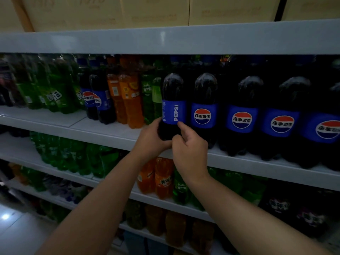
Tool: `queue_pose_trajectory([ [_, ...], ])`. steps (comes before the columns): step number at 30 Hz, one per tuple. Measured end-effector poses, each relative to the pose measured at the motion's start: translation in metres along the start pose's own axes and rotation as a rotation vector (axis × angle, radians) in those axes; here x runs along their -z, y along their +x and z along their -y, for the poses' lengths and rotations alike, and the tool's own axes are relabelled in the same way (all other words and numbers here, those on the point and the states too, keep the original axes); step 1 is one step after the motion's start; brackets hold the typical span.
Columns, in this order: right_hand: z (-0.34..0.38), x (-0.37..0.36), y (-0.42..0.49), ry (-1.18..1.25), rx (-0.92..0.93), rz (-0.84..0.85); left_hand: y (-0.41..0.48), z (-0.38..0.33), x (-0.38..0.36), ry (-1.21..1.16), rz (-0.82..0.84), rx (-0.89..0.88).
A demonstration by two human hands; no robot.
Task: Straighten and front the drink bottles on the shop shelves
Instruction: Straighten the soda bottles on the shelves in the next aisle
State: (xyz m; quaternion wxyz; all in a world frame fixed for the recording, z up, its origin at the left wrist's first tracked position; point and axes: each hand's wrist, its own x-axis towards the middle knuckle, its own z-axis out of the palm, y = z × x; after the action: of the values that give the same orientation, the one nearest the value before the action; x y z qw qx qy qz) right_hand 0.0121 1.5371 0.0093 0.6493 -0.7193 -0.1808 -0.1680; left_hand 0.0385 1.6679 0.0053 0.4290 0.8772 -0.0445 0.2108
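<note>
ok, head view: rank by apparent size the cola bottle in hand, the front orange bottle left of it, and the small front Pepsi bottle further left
1. Held cola bottle, gripped low by left hand and right hand.
2. Front orange bottle.
3. Small Pepsi bottle.

The last two look close; the Pepsi sits farther from the camera, so their order is unsure.

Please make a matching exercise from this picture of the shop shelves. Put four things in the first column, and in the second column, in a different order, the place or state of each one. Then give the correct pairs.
Things:
1. held cola bottle
2. cola bottle next on the right
3. orange drink bottles
4. cardboard boxes

Place or state:
A. on the top level, above the drinks
B. round logo faces the front
C. label turned so the word PEPSI runs up the front
D. left of the held bottle, beyond green bottles

Pairs: 1-C, 2-B, 3-D, 4-A

The left hand and right hand grip the held bottle near its base.
</note>
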Motion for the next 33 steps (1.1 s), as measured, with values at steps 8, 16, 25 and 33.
queue_pose_trajectory([
  [8,-0.012,0.021,0.011,0.094,-0.017,-0.152,0.009,0.004,-0.001,0.181,-0.091,0.012],
  [16,-0.018,0.023,0.009,0.063,0.05,-0.184,0.013,0.006,0.013,0.234,0.03,0.056],
  [25,-0.031,0.046,0.002,-0.016,0.123,-0.255,0.015,-0.008,-0.023,0.115,-0.308,0.109],
  [33,-0.038,0.066,-0.005,-0.058,0.122,-0.16,0.017,0.012,0.014,-0.172,0.08,0.088],
])
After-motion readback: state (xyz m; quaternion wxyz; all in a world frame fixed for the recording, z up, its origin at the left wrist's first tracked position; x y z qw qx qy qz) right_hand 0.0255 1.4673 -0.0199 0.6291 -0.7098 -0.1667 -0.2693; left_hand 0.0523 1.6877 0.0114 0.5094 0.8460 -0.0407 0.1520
